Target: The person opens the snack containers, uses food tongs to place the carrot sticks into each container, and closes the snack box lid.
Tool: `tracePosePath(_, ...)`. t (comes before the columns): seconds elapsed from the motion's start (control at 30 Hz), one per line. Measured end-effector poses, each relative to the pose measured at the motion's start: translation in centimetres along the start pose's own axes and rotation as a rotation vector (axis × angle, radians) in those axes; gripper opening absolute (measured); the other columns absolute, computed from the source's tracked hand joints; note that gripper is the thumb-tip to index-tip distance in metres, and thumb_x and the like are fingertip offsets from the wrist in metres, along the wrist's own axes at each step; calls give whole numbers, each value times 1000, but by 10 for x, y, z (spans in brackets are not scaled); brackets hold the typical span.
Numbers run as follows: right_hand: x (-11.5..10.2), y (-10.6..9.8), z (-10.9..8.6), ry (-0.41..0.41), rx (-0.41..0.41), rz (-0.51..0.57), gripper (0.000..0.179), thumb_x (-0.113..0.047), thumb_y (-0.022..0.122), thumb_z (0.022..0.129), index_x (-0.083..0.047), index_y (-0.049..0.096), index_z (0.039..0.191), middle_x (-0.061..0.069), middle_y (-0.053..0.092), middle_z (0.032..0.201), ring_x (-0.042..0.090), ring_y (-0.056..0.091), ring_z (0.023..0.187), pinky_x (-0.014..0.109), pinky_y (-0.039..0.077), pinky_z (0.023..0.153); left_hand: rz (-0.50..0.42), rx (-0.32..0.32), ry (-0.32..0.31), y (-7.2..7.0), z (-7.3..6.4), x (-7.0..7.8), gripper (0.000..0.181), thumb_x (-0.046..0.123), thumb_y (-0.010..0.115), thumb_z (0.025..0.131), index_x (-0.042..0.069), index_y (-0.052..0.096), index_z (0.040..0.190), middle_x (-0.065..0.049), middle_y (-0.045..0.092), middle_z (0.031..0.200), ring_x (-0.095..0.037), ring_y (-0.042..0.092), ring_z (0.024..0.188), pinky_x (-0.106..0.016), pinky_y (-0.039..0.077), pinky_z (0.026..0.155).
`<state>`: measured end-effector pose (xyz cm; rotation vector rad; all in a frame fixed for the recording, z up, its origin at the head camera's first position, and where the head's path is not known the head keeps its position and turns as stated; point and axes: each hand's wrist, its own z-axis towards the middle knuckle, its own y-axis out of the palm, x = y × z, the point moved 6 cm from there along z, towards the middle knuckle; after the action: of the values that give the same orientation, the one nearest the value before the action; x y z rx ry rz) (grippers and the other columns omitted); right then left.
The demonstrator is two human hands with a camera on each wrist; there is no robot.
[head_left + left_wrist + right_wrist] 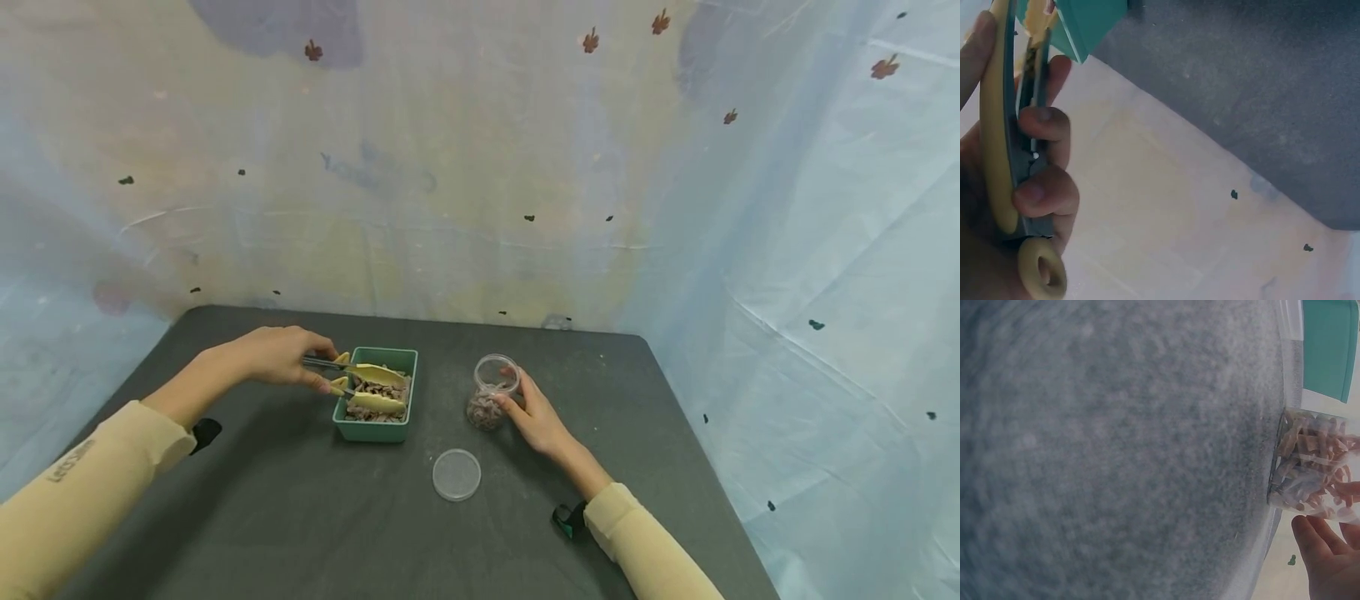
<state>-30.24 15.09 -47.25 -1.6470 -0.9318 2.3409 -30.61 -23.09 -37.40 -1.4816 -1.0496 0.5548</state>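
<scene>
My left hand (281,357) grips a pair of tongs (997,125) with pale yellow handles and yellow tips. Both tong tips (377,375) are spread apart within the green rectangular box (375,432), over the brownish shredded pieces (382,389) inside it. On the right, my right hand (538,421) holds a clear plastic jar (497,372) around its side, thumb toward me. Similar greyish-brown strips (1313,456) fill the lower part of the jar, and its top is uncovered. The right wrist view shows the jar's base against the dark table, with fingers (1316,547) along its wall.
A round clear lid (456,475) lies flat on the dark grey table (337,517), between the box and the jar and closer to me. Behind the table hangs a pale plastic sheet (450,183) with leaf marks, which also covers both sides.
</scene>
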Motion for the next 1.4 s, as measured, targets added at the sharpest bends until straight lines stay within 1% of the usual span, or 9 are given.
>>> tracePosePath(0.1, 0, 2, -1, 5, -6, 7, 58, -26, 56, 110, -7, 33, 160, 17, 42, 159, 34, 51, 140, 50, 47, 111, -4, -36, -25, 1, 1, -2, 78, 67, 73, 86, 8, 66, 137, -15, 67, 135, -41, 64, 120, -61, 54, 90)
tracePosePath(0.2, 1, 3, -1, 13, -8, 15, 58, -27, 56, 110, -8, 33, 160, 16, 41, 159, 33, 50, 141, 50, 46, 112, -11, -66, -38, 2, 5, -4, 81, 67, 73, 87, 6, 64, 140, -16, 65, 137, -43, 62, 122, -63, 52, 93)
tracePosePath(0.33, 1, 4, -3, 17, -1, 25, 57, -26, 56, 110, -9, 34, 160, 16, 42, 159, 33, 49, 142, 51, 46, 112, -23, -92, -36, 2, 9, -4, 74, 62, 74, 89, 7, 65, 138, -14, 66, 135, -40, 63, 121, -61, 53, 93)
tracePosePath(0.47, 1, 3, -4, 2, 6, 35, 57, -23, 57, 110, -9, 34, 160, 18, 42, 159, 37, 48, 142, 55, 45, 111, -28, -89, -21, 3, 9, -1, 63, 59, 74, 91, 11, 68, 132, -10, 67, 129, -37, 65, 117, -59, 54, 90)
tracePosePath(0.63, 0, 1, -5, -15, 16, 40, 57, -21, 57, 110, -8, 34, 160, 19, 43, 158, 39, 49, 141, 57, 45, 110, -33, -43, -1, 4, 4, 2, 51, 57, 75, 91, 18, 71, 122, -4, 70, 122, -32, 67, 110, -55, 56, 85)
tracePosePath(0.8, -1, 1, -3, -21, 14, 16, 58, -23, 56, 110, -8, 32, 161, 17, 43, 158, 36, 51, 141, 53, 47, 110, 14, 36, 31, 4, -1, 6, 48, 58, 75, 90, 20, 73, 118, 1, 71, 115, -25, 70, 100, -49, 57, 78)
tracePosePath(0.97, 0, 0, 0, -22, 14, 13, 57, -24, 56, 110, -7, 33, 160, 18, 43, 158, 36, 51, 140, 53, 47, 110, 49, 101, 33, 6, -5, 5, 46, 58, 75, 90, 22, 74, 118, 4, 72, 111, -17, 69, 91, -43, 57, 71)
tracePosePath(1.23, 1, 0, 0, -16, 9, 8, 58, -26, 56, 110, -7, 33, 160, 18, 43, 158, 36, 49, 142, 54, 46, 111, 24, 137, 17, 7, -14, 3, 45, 56, 75, 91, 22, 75, 119, 3, 73, 114, -19, 70, 94, -44, 57, 73)
tracePosePath(1.4, 2, 1, 0, -10, 9, 2, 58, -27, 55, 111, -7, 32, 160, 17, 43, 159, 37, 48, 143, 54, 45, 112, 7, 162, 3, 5, -19, 0, 41, 55, 75, 91, 22, 75, 117, 4, 74, 113, -17, 70, 91, -43, 57, 71)
